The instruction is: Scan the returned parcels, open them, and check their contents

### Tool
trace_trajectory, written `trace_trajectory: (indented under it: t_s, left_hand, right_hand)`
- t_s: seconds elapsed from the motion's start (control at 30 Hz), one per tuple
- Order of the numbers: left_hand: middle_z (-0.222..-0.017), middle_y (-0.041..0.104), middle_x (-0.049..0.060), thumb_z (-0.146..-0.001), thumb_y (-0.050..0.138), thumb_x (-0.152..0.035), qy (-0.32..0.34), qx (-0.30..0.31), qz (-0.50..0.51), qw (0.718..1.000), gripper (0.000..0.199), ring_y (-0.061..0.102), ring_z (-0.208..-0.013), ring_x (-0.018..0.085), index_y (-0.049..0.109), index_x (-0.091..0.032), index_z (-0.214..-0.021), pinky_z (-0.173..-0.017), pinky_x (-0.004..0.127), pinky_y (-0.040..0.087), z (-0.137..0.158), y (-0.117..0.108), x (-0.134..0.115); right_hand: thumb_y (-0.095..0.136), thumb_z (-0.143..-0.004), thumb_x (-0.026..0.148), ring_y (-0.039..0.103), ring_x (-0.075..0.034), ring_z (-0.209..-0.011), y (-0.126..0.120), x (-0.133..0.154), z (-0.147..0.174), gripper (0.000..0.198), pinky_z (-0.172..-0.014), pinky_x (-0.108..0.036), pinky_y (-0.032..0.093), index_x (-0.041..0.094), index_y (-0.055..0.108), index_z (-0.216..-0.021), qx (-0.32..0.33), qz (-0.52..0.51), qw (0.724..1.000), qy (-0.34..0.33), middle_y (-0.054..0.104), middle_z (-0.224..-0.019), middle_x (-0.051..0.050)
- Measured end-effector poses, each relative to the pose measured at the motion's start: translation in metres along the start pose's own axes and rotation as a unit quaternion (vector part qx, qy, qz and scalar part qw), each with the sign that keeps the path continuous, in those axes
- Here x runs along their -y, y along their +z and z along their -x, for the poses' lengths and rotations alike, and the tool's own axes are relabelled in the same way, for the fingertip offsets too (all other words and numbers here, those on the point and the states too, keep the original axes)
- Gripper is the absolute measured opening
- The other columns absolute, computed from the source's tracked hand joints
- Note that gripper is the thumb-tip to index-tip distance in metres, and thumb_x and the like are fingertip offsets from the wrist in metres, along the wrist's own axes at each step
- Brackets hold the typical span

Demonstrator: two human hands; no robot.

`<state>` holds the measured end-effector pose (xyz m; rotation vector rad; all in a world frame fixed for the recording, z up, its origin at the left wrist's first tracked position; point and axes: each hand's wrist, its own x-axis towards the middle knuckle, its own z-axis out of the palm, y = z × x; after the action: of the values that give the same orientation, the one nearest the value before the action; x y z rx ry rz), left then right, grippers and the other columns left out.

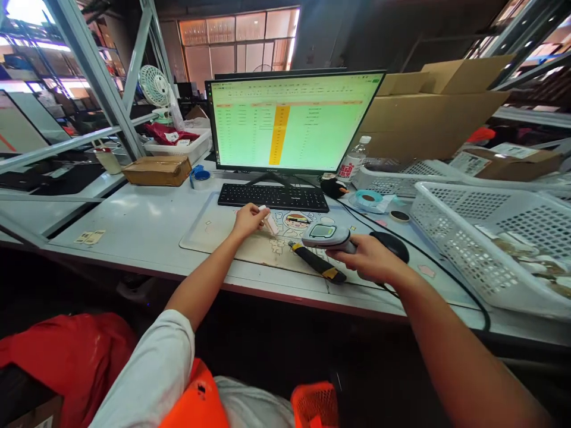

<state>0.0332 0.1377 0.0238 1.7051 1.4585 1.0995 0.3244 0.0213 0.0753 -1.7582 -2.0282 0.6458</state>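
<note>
My left hand (250,220) pinches a small white item (270,223) just in front of the keyboard (273,197); its exact kind is too small to tell. In my right hand (368,257) is a grey handheld barcode scanner (327,235), its head pointing left toward the white item. The fingers wrap round the scanner's handle. Below the scanner, a black and yellow utility knife (317,263) lies on the printed desk mat (209,235). A black mouse (390,246) rests beside my right hand, partly hidden by it.
A monitor (250,137) showing a spreadsheet stands behind the keyboard. White plastic baskets (473,249) take up the right side, near a bottle (354,159) and a tape roll (369,198). At left sit a cardboard box (157,171) and blue tape (201,175). A black cable (439,252) crosses the mat.
</note>
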Motion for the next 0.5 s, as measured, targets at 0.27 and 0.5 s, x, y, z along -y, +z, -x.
trace_trajectory:
  t_s: [0.27,0.5]
  left_hand:
    - [-0.073,0.066,0.007,-0.085,0.064,-0.044,-0.025,-0.101,-0.153,0.983,0.032,0.066,-0.083,0.026,0.051,-0.023,-0.066,-0.07,0.03,0.039,0.007,-0.001,-0.015]
    - [-0.073,0.069,0.008,-0.086,0.061,-0.045,-0.028,-0.092,-0.17,0.981,0.031,0.065,-0.077,0.025,0.056,-0.022,-0.066,-0.065,0.029,0.036,0.01,-0.001,-0.019]
  right_hand:
    - [0.06,-0.081,0.042,0.066,-0.024,-0.082,0.017,0.046,0.006,0.031,-0.074,-0.033,0.049,0.019,0.072,-0.099,0.019,0.052,0.992,-0.114,0.075,-0.091,-0.006]
    - [0.06,-0.084,0.038,0.066,-0.024,-0.08,0.022,0.048,0.006,0.021,-0.071,-0.033,0.047,0.021,0.068,-0.094,0.034,0.067,0.991,-0.113,0.074,-0.09,-0.006]
